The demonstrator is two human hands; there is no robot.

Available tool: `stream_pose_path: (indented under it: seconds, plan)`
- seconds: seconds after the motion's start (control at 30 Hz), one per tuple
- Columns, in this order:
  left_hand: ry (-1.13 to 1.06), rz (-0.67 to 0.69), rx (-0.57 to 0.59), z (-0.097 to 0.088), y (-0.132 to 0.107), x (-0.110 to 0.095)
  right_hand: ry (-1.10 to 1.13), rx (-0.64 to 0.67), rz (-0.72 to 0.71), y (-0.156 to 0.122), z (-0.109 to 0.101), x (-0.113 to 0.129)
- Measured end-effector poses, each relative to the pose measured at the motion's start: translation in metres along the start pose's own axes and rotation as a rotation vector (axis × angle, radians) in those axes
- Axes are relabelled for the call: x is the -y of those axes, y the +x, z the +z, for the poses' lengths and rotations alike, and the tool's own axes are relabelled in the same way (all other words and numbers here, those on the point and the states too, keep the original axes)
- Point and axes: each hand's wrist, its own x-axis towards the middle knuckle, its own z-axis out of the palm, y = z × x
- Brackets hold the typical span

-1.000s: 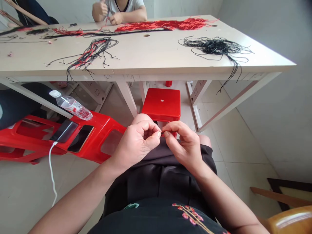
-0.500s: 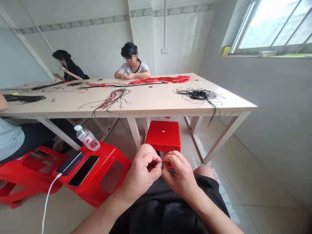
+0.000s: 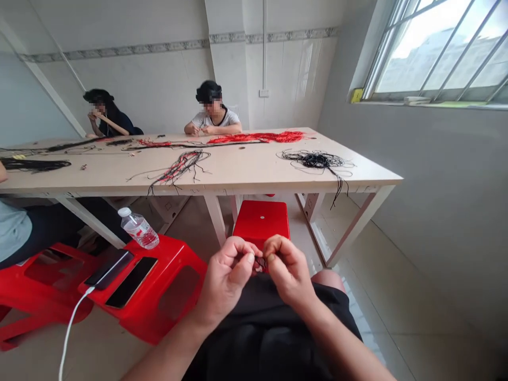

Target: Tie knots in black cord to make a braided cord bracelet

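Lower centre of frame: left hand (image 3: 224, 280) and right hand (image 3: 288, 267) pinch a short dark cord (image 3: 260, 262) (both grips clenched on it) above the black shorts (image 3: 270, 328).

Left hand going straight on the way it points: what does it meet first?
The left hand would likely meet the thin black cord at its fingertips first, then the right hand just beyond, though depth is hard to judge here.

A long laminate worktable (image 3: 222, 172) stands ahead, with a black cord tangle (image 3: 317, 160) on its right and a red-and-black cord bunch (image 3: 178, 168) left of centre. A square red plastic stool (image 3: 261, 225) sits before it. A clear plastic water bottle (image 3: 138, 228) stands on a red plastic stool (image 3: 172, 251) to the left.
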Motion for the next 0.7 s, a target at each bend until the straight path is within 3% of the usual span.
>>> stream_pose_path:
  seconds: [0.13,0.33,0.7]
  plan:
    - [-0.162,-0.046,-0.043,0.000,0.005,0.005,-0.124,-0.045,-0.077,0.003,-0.008,0.007]
    - [-0.017,-0.023,-0.060,-0.002,0.004,0.011,-0.375,-0.028,-0.214,-0.003,-0.008,0.009]
    - [0.306,0.224,-0.052,-0.001,-0.001,0.018,-0.370,0.046,-0.118,-0.008,-0.013,0.007]
